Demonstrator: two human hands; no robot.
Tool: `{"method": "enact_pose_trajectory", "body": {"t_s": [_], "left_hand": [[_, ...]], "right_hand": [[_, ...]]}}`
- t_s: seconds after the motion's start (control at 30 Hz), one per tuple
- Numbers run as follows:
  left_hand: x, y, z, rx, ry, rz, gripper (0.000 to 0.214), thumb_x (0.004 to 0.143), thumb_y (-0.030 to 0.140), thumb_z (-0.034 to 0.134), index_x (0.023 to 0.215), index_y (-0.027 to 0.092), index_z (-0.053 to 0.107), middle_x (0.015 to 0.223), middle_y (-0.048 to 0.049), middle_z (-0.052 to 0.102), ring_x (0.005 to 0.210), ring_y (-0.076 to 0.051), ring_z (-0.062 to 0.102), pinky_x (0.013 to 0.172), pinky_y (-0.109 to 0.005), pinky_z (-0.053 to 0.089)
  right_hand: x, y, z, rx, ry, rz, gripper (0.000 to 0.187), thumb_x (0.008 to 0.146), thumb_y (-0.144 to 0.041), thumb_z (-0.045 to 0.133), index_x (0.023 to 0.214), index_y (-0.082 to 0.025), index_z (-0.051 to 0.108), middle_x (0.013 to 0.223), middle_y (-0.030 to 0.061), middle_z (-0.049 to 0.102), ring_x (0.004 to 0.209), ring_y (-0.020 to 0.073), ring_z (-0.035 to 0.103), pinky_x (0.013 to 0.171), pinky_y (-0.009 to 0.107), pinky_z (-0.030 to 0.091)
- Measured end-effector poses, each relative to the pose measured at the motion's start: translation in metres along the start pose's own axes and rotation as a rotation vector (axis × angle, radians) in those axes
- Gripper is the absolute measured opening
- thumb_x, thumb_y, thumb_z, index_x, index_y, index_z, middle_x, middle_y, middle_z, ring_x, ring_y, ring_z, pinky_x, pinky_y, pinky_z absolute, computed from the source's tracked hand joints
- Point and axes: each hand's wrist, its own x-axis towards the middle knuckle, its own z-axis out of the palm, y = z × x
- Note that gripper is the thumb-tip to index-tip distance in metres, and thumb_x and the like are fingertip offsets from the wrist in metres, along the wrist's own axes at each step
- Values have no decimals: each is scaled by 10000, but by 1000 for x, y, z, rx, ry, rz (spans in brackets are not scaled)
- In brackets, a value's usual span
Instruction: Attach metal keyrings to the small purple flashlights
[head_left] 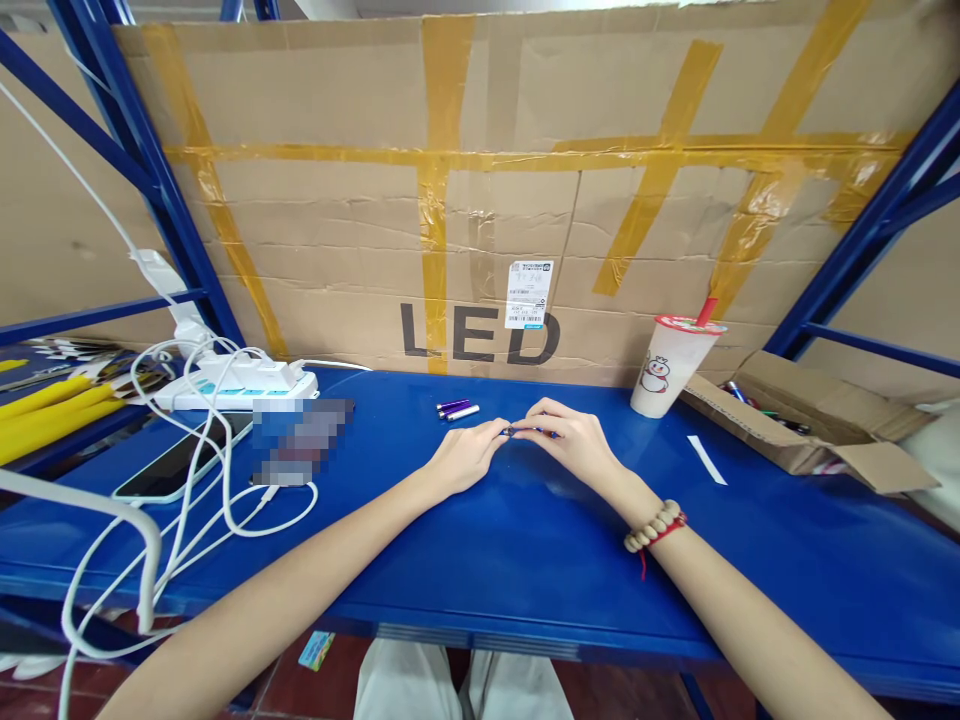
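My left hand [469,454] and my right hand [571,440] meet over the middle of the blue shelf. Both are closed in a pinch on one small slim bluish piece [508,432] with a shiny end. My fingers cover most of it, so its exact kind is hard to tell. Just beyond my left hand lie several short slim metal tubes, purple ones [452,408] and a silver one [463,412], side by side. A bracelet of pale beads with a red cord [655,528] circles my right wrist.
A white paper cup [670,365] with a red straw and an open cardboard box [787,425] stand right, near a white strip [706,460]. Left are a power strip [247,382], a phone [176,465], a blurred-out object [304,440] and white cables. Behind rises a large taped carton [345,230].
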Motion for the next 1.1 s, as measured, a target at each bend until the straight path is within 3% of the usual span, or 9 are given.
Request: {"method": "enact_pose_trajectory", "body": {"t_s": [0.47, 0.77, 1.1], "left_hand": [[0, -4, 2, -80, -73, 68, 253, 944, 276, 267, 1088, 211, 464, 1068, -39, 602, 947, -169, 593, 773, -278, 474], [-3, -9, 5, -90, -44, 159, 241, 940, 235, 285, 1087, 182, 468, 1078, -58, 591, 956, -167, 579, 794, -275, 470], [-3, -11, 5, -66, 41, 212, 223, 914, 214, 371, 1059, 177, 537, 1000, -56, 622, 917, -163, 586, 808, -274, 467]], "right_hand": [[-1, -2, -2, 55, -22, -43, 286, 879, -348, 449, 822, -239, 707, 849, 23, 627, 613, 84, 542, 514, 200, 360], [-2, 1, 5, 209, -17, 82, 269, 832, -410, 513, 774, -251, 721, 798, 16, 620, 570, 85, 512, 512, 216, 363], [-2, 1, 4, 199, -45, 127, 283, 801, -448, 539, 723, -240, 714, 789, 13, 634, 572, 86, 519, 497, 217, 343]]}}
